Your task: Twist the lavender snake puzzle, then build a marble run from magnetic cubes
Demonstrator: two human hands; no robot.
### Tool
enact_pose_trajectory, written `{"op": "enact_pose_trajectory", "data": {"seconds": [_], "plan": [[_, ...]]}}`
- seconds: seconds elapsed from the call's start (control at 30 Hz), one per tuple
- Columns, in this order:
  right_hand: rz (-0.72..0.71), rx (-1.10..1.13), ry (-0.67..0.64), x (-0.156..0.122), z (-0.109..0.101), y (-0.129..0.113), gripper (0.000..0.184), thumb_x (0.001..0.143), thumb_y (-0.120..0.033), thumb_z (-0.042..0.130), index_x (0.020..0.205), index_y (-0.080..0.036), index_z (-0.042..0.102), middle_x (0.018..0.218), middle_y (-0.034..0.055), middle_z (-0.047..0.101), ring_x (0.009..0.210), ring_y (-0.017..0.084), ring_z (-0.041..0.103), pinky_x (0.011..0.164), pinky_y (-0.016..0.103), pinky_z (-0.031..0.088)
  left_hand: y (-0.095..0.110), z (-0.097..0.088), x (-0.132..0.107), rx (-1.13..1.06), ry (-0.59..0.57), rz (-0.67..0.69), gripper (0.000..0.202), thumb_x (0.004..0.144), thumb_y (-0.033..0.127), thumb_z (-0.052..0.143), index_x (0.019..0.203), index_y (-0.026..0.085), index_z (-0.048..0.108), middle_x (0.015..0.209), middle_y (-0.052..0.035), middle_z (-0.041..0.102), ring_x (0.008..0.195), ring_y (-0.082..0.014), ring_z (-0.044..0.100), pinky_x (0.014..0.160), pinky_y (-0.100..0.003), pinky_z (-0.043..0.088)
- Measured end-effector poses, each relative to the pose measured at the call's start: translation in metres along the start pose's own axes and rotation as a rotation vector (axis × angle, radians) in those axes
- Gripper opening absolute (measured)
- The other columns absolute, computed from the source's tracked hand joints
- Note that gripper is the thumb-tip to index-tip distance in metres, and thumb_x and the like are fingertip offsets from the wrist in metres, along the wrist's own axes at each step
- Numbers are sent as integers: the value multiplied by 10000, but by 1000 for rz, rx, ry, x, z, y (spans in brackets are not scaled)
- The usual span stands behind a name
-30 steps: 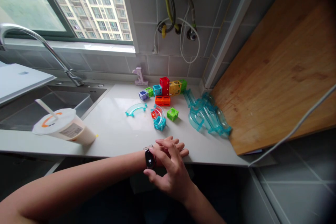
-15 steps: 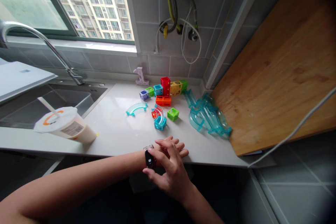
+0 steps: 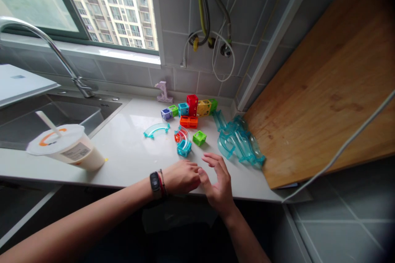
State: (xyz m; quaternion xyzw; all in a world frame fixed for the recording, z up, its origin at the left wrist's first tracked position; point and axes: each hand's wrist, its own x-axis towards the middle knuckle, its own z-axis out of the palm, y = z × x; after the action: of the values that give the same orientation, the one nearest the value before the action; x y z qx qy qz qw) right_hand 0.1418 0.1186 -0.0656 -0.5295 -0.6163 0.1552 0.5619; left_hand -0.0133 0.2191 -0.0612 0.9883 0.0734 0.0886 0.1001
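Your left hand [image 3: 182, 177] shows its back near the front edge of the counter [image 3: 129, 160], fingers curled; the palm is hidden, so you cannot tell whether it grips anything. Your right hand [image 3: 212, 172] is open, thumb parted from fingers. The blue block [image 3: 184, 149] sits just beyond your left hand, the nearer one; the curved track [image 3: 186, 133] at it runs lengthwise away from you, bowing right. The green block [image 3: 199, 138] lies just beyond your right fingertips.
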Motion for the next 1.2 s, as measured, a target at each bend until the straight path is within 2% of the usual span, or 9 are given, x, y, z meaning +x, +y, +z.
{"op": "enact_pose_trajectory", "data": {"seconds": [0.07, 0.2, 0.27, 0.33, 0.43, 0.57, 0.67, 0.9, 1.2], "plan": [[63, -38, 12, 16, -8, 18, 235, 959, -322, 598, 1157, -229, 682, 1244, 112, 639, 1182, 266, 614, 927, 425, 563, -7, -10, -14, -11, 177, -140, 196, 979, 187, 484, 968, 202, 679, 800, -43, 653, 742, -164, 611, 707, -283, 500], [121, -68, -40, 53, -9, 53, 258, 932, -354, 613, 1124, -210, 707, 1185, 106, 658, 1059, 239, 652, 811, 366, 589, -25, -27, -37, -81, 645, -477, 169, 967, 202, 504, 1020, 215, 664, 945, -60, 664, 841, -172, 629, 760, -302, 545], [102, -97, -62, 71, -2, 66, 292, 905, -353, 636, 1150, -209, 702, 1195, 110, 651, 1055, 241, 652, 812, 366, 594, -37, -32, -42, -101, 744, -571, 167, 956, 226, 513, 1042, 217, 657, 1055, -75, 658, 949, -200, 643, 819, -335, 567], [72, -137, -73, 86, 7, 76, 339, 888, -335, 649, 1202, -211, 684, 1227, 117, 636, 1091, 250, 642, 842, 379, 592, -51, -32, -45, -99, 709, -626, 222, 935, 243, 519, 1118, 221, 644, 1185, -92, 634, 1097, -245, 629, 939, -404, 556], [29, -182, -56, 95, 20, 90, 404, 888, -308, 641, 1278, -205, 645, 1284, 131, 612, 1148, 258, 623, 906, 409, 584, -70, -24, -51, -137, 579, -658, 362, 890, 274, 551, 1245, 213, 585, 1305, -116, 600, 1241, -299, 577, 1073, -506, 479], [87, -128, -30, 87, 28, 108, 436, 897, -317, 627, 1311, -181, 614, 1301, 155, 612, 1099, 247, 658, 873, 395, 608, -86, -7, -59, -305, 488, -627, 561, 860, 310, 605, 1394, 214, 459, 1431, -148, 557, 1329, -306, 553, 1080, -490, 490], [161, -63, -71, 80, 27, 117, 468, 882, -323, 650, 1322, -172, 598, 1272, 155, 652, 1070, 246, 687, 884, 395, 612, -91, 0, -60, -384, 453, -584, 758, 821, 333, 685, 1484, 204, 340, 1503, -181, 519, 1380, -308, 532, 1141, -495, 442], [176, -81, -136, 80, 27, 116, 495, 843, -264, 686, 1326, -190, 605, 1252, 123, 696, 1095, 255, 681, 981, 427, 567, -99, 3, -54, -493, 495, -590, 858, 821, 351, 698, 1540, 229, 247, 1415, -178, 610, 1320, -312, 597, 1086, -503, 484], [228, -60, -79, 80, 28, 117, 436, 836, -206, 618, 1271, -189, 650, 1034, 82, 742, 922, 218, 711, 849, 352, 602, -110, 12, -40, -577, 522, -567, 992, 756, 319, 787, 1582, 258, 240, 1319, -143, 636, 1242, -308, 620, 1093, -486, 456]]}}
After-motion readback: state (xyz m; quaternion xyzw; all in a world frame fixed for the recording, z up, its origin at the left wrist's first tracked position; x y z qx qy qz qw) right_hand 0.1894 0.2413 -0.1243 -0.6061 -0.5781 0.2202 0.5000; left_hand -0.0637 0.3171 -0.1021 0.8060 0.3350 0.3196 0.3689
